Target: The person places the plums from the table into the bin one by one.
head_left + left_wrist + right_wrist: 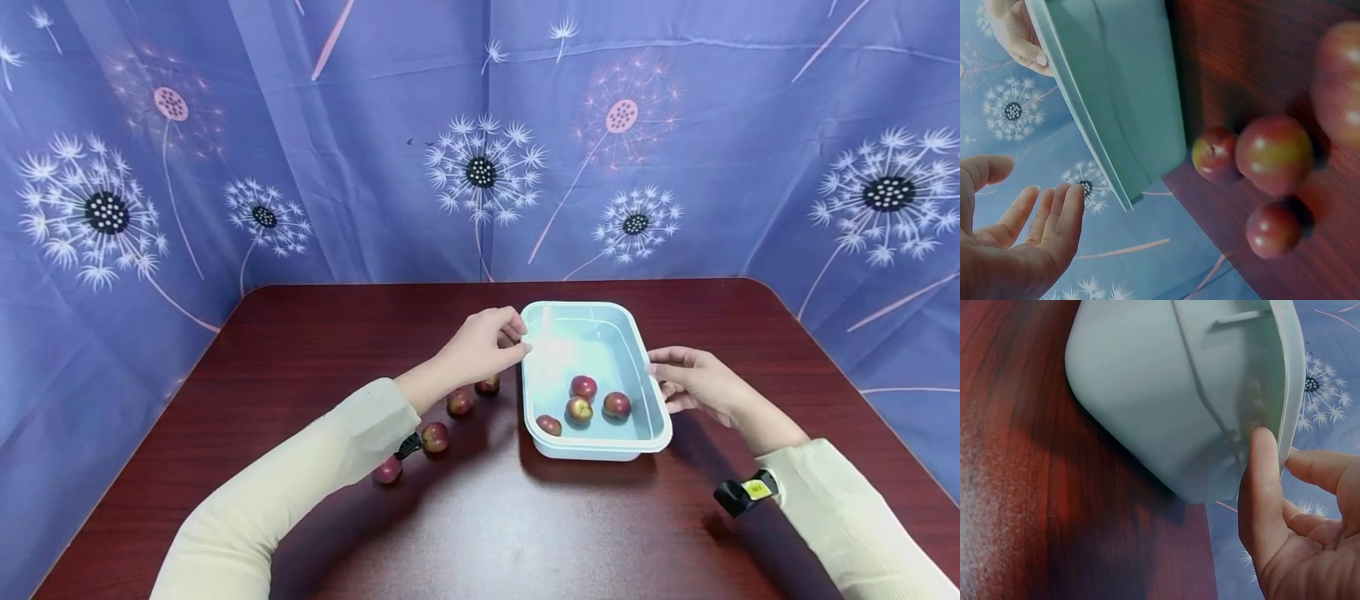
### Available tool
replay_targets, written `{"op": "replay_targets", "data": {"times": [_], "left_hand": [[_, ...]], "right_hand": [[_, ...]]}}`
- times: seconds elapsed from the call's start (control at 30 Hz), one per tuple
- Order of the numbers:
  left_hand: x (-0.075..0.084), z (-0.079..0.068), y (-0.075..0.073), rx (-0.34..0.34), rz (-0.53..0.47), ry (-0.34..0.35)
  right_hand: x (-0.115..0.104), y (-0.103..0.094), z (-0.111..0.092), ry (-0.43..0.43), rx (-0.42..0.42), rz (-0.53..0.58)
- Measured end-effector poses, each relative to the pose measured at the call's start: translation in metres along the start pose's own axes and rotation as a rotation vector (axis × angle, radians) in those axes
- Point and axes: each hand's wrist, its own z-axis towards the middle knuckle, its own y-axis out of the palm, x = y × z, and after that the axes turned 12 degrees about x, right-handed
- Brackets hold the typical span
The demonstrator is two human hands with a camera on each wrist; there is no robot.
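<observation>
A pale blue plastic tub (600, 450) stands on the table with several red-and-yellow plums (617, 405) inside, toward its near end. At its right rim is my right hand (701, 387). The right wrist view shows this hand (1304, 531) gripping the rim, one digit along the outer wall and another at the edge. Beside the left rim hovers my left hand (487, 342), its fingers loosely bent and holding nothing. A gap separates this hand (1029, 237) from the tub (1129, 81) in the left wrist view.
Several more plums (435, 437) lie in a slanting row on the dark red wooden table (480, 533), left of the tub and partly behind the left forearm. A blue dandelion-print curtain (375, 167) hangs behind the table's far edge and along both sides.
</observation>
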Motion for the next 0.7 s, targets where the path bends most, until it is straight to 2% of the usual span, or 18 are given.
{"op": "replay_targets", "data": {"times": [0.17,0.53,0.7], "left_hand": [[-0.008,-0.003,-0.006,0.017,0.038,0.006],[-0.034,-0.006,-0.015,-0.001,0.148,0.057],[-0.043,-0.008,-0.021,-0.008,0.189,0.050]], "right_hand": [[-0.001,0.001,0.000,0.001,-0.001,0.006],[0.002,0.000,0.000,-0.002,-0.009,0.017],[0.002,0.000,0.001,-0.001,-0.011,0.021]]}}
